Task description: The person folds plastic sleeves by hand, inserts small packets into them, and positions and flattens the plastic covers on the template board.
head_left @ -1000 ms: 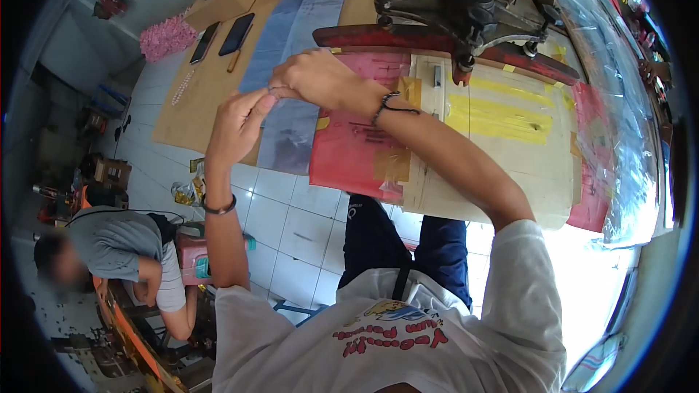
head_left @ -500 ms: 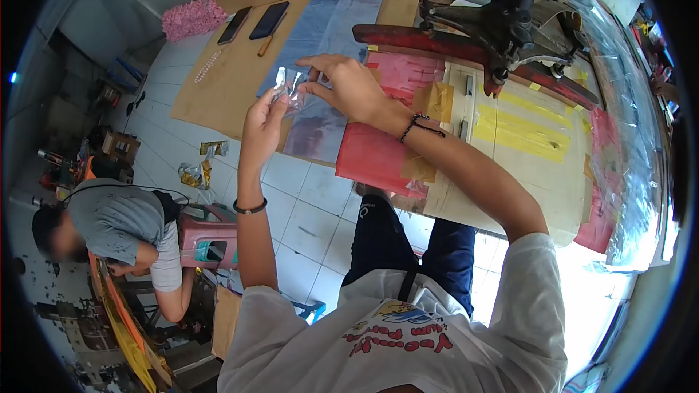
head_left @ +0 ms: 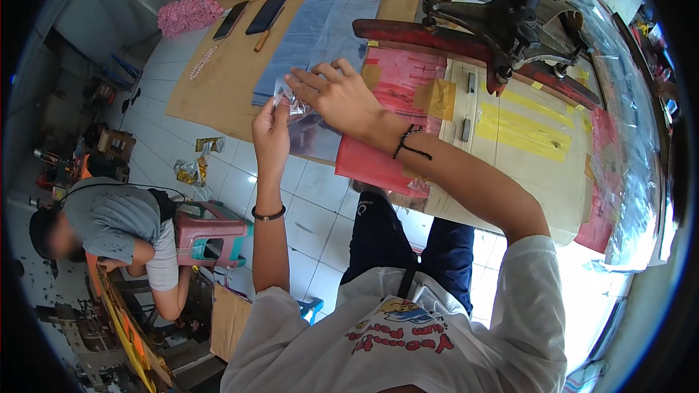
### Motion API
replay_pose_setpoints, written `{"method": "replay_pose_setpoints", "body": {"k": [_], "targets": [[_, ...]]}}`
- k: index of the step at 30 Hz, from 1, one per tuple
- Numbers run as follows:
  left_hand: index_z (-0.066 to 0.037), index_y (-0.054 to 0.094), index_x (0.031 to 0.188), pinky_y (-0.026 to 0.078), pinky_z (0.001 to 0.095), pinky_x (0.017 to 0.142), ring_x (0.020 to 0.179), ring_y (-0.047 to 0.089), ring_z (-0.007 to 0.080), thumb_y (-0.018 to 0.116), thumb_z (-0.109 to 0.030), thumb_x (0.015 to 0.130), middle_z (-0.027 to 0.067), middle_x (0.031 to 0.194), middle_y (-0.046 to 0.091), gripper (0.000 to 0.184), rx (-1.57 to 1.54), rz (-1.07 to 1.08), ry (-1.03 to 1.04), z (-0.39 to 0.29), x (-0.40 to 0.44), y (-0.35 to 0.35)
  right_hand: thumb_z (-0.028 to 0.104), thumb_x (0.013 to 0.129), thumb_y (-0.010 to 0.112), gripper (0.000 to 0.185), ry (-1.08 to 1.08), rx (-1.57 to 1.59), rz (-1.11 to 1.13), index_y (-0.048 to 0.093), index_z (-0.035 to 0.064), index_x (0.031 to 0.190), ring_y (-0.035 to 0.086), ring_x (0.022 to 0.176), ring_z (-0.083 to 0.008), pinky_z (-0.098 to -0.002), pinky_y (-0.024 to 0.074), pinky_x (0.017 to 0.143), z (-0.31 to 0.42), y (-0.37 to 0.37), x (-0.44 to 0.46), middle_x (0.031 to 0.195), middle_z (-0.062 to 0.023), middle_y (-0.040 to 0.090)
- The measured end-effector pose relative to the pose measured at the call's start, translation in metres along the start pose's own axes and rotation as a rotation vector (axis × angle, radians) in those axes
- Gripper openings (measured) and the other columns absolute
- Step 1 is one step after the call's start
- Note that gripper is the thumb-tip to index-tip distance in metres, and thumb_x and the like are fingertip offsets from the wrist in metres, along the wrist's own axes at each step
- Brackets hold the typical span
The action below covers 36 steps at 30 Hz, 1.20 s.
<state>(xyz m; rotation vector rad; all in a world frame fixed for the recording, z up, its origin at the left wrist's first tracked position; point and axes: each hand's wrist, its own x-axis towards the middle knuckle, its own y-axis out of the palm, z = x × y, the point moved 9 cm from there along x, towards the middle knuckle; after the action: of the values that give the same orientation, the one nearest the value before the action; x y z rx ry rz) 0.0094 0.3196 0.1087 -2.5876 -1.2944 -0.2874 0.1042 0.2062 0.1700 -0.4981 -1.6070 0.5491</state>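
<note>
A small crumpled piece of clear plastic film (head_left: pixel 298 107) is between my two hands, above the near edge of the bench. My left hand (head_left: pixel 271 129) pinches its left side between thumb and fingers. My right hand (head_left: pixel 341 100) is bent over the film from the right, its fingertips at the upper edge and its thumb hidden beneath. Below the hands lie bluish translucent sheets (head_left: pixel 309 36). Beside my right forearm is a pale board (head_left: pixel 524 182) with yellow tape strips (head_left: pixel 520 131) and red film (head_left: pixel 364 156).
A press (head_left: pixel 510 25) with a red-black bar stands over the board. Two phones (head_left: pixel 266 14) and an orange-handled tool (head_left: pixel 261 41) lie on the brown bench top (head_left: pixel 211 98). A person in grey (head_left: pixel 116 215) sits lower left beside a pink stool (head_left: pixel 211 239).
My right hand has turned over the plastic film, its back now more towards me and its thumb out of sight. My left hand has shifted slightly down and right.
</note>
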Motion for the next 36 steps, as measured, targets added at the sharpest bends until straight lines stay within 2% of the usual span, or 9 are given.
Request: {"method": "replay_pose_setpoints", "body": {"k": [4, 7, 10, 16, 19, 24, 27, 30, 36], "targets": [[0.005, 0.066, 0.114, 0.049, 0.0248, 0.078, 0.084, 0.059, 0.0069, 0.053, -0.018, 0.106, 0.0036, 0.094, 0.068, 0.028, 0.016, -0.047, 0.019, -0.006, -0.005, 0.002, 0.019, 0.083, 0.070, 0.041, 0.020, 0.101, -0.015, 0.068, 0.0139, 0.124, 0.061, 0.106, -0.0189, -0.0350, 0.0454, 0.089, -0.004, -0.001, 0.002, 0.123, -0.0028, 0.068], [0.005, 0.065, 0.115, 0.049, 0.0246, 0.076, 0.083, 0.058, 0.0069, 0.052, -0.018, 0.107, 0.0031, 0.093, 0.067, 0.027, 0.052, -0.046, 0.084, -0.009, -0.008, 0.006, 0.020, 0.082, 0.074, 0.030, 0.352, 0.522, 0.022, 0.071, 0.0133, 0.111, 0.060, 0.105, -0.0205, -0.0359, 0.0456, 0.088, -0.026, 0.015, -0.001, 0.115, -0.0036, 0.068], [0.005, 0.064, 0.116, 0.049, 0.0246, 0.076, 0.083, 0.058, 0.0073, 0.051, -0.017, 0.107, 0.0032, 0.093, 0.066, 0.027, 0.086, -0.035, 0.120, -0.009, -0.008, 0.007, 0.020, 0.080, 0.074, 0.019, 0.358, 0.573, -0.005, 0.073, 0.0163, 0.099, 0.058, 0.105, -0.0220, -0.0385, 0.0423, 0.093, -0.026, 0.007, 0.001, 0.104, -0.0028, 0.065], [0.006, 0.063, 0.118, 0.054, 0.0285, 0.086, 0.093, 0.065, 0.0124, 0.049, -0.016, 0.106, 0.0080, 0.101, 0.068, 0.028, -0.056, -0.043, 0.026, -0.005, -0.007, 0.007, 0.019, 0.081, 0.076, 0.011, 0.013, 0.280, -0.068, 0.073, 0.0157, 0.091, 0.056, 0.101, -0.0181, -0.0334, 0.0381, 0.092, -0.002, -0.011, 0.003, 0.100, 0.0030, 0.067], [0.005, 0.062, 0.121, 0.055, 0.0300, 0.088, 0.096, 0.067, 0.0156, 0.050, -0.016, 0.106, 0.0106, 0.105, 0.068, 0.029, -0.117, -0.052, -0.020, 0.002, -0.006, 0.002, 0.019, 0.081, 0.075, 0.008, 0.033, 0.275, -0.030, 0.073, 0.0156, 0.087, 0.057, 0.102, -0.0180, -0.0346, 0.0409, 0.091, -0.003, -0.004, 0.002, 0.100, 0.0058, 0.069], [0.005, 0.062, 0.123, 0.055, 0.0294, 0.087, 0.094, 0.069, 0.0161, 0.053, -0.016, 0.104, 0.0111, 0.107, 0.069, 0.030, -0.292, -0.040, -0.164, -0.001, -0.003, 0.002, 0.018, 0.081, 0.073, 0.012, 0.035, 0.389, 0.040, 0.074, 0.0141, 0.092, 0.060, 0.106, -0.0190, -0.0346, 0.0450, 0.090, -0.010, 0.002, -0.001, 0.102, 0.0043, 0.071], [0.005, 0.064, 0.121, 0.054, 0.0287, 0.086, 0.093, 0.068, 0.0140, 0.053, -0.014, 0.103, 0.0093, 0.105, 0.070, 0.028, 0.022, -0.016, -0.094, -0.001, -0.003, 0.005, 0.018, 0.084, 0.075, 0.015, 0.004, 0.455, 0.032, 0.075, 0.0122, 0.097, 0.062, 0.104, -0.0215, -0.0353, 0.0477, 0.089, -0.011, -0.007, -0.001, 0.103, 0.0010, 0.072], [0.005, 0.067, 0.117, 0.049, 0.0236, 0.073, 0.082, 0.062, 0.0072, 0.061, -0.016, 0.101, 0.0040, 0.092, 0.070, 0.027, -0.019, -0.065, -0.043, 0.003, -0.003, 0.001, 0.018, 0.086, 0.075, 0.023, 0.133, 0.533, -0.017, 0.075, 0.0099, 0.106, 0.064, 0.098, -0.0254, -0.0379, 0.0515, 0.085, -0.019, -0.006, 0.001, 0.100, -0.0048, 0.070], [0.006, 0.067, 0.116, 0.050, 0.0237, 0.072, 0.080, 0.061, 0.0059, 0.061, -0.014, 0.101, 0.0041, 0.092, 0.070, 0.026, 0.068, -0.095, 0.087, -0.011, -0.013, 0.007, 0.016, 0.084, 0.073, 0.034, 0.199, 0.496, 0.025, 0.070, 0.0048, 0.117, 0.065, 0.093, -0.0289, -0.0411, 0.0529, 0.084, -0.023, 0.005, 0.003, 0.093, -0.0101, 0.065]]}}
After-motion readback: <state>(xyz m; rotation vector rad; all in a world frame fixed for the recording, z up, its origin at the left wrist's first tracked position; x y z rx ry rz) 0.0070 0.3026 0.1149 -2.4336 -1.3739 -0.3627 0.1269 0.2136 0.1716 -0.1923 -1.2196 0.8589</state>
